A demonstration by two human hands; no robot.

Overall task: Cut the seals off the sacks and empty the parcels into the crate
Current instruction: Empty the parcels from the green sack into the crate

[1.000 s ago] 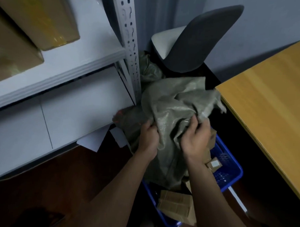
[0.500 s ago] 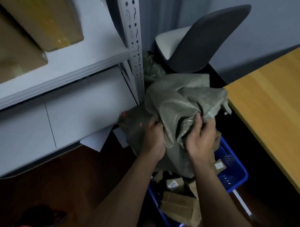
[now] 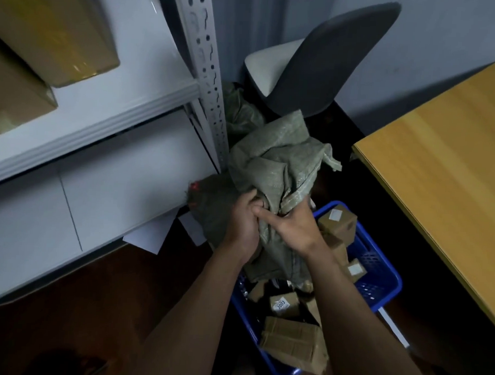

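Note:
A crumpled grey-green woven sack (image 3: pixel 272 165) hangs above the blue plastic crate (image 3: pixel 378 279). My left hand (image 3: pixel 243 219) grips the bunched cloth from the left. My right hand (image 3: pixel 294 228) clutches a fold of the same sack, its thumb stretched toward my left hand. Several brown cardboard parcels (image 3: pixel 292 343) lie in the crate under the sack, one with a white label (image 3: pixel 337 221) at the crate's far side. A red mark (image 3: pixel 194 185) shows on the sack's dark left corner.
A white metal shelf rack (image 3: pixel 205 73) holding cardboard boxes (image 3: pixel 58 32) stands at the left. A grey chair (image 3: pixel 323 63) is behind the sack, with another green sack (image 3: pixel 240 111) beside it. A wooden table (image 3: pixel 443 171) fills the right. White sheets (image 3: pixel 149 234) lie on the floor.
Both hands have drawn closer together on the sack and bunched it tighter. The cloth has lifted, uncovering more parcels in the crate.

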